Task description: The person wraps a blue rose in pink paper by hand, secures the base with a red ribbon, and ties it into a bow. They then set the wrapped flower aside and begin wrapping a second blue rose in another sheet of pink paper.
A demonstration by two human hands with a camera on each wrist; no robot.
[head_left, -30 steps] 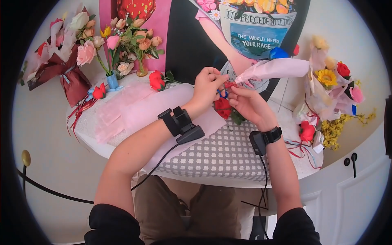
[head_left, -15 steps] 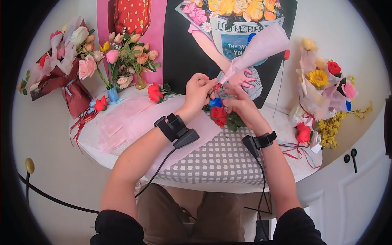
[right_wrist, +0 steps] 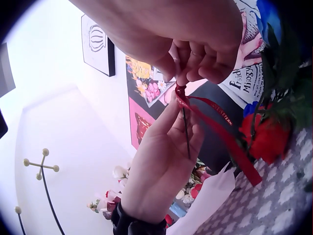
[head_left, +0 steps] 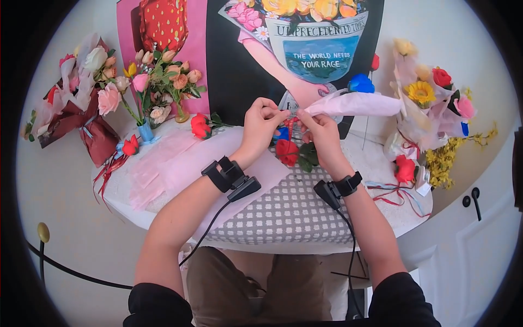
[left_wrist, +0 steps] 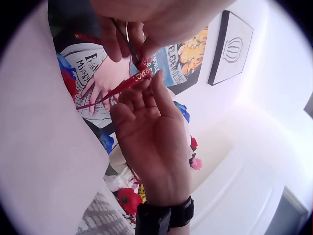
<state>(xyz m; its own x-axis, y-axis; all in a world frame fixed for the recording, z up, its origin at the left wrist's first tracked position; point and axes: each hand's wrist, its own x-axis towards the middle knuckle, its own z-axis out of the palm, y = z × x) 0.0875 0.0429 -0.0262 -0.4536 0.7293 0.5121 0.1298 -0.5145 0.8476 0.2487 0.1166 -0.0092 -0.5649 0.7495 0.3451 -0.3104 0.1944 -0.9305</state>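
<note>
A blue rose (head_left: 361,83) in a cone of pale pink wrapping paper (head_left: 354,104) points sideways to the right. Its thin dark stem (right_wrist: 186,134) runs along the palm of my left hand (head_left: 260,124). Red printed ribbon (left_wrist: 141,75) is looped round the stem at the cone's narrow end, its tails hanging down. My left thumb and fingertips pinch the ribbon at this loop. From the other side, my right hand (head_left: 324,137) pinches the ribbon with bent fingers, close against the left fingertips. Beneath the hands lies a red rose (head_left: 287,152) with green leaves.
Pink paper sheets (head_left: 180,158) cover the table's left part, beside a grey checked cloth (head_left: 283,210). Bouquets stand left (head_left: 90,109) and right (head_left: 427,101). Another red rose (head_left: 201,127) lies behind the paper. A flower poster (head_left: 321,41) stands behind the hands.
The wrapped blue rose swung upward half a second ago and has tipped back down to the right. My right fingers, spread apart half a second ago, have closed in at the ribbon.
</note>
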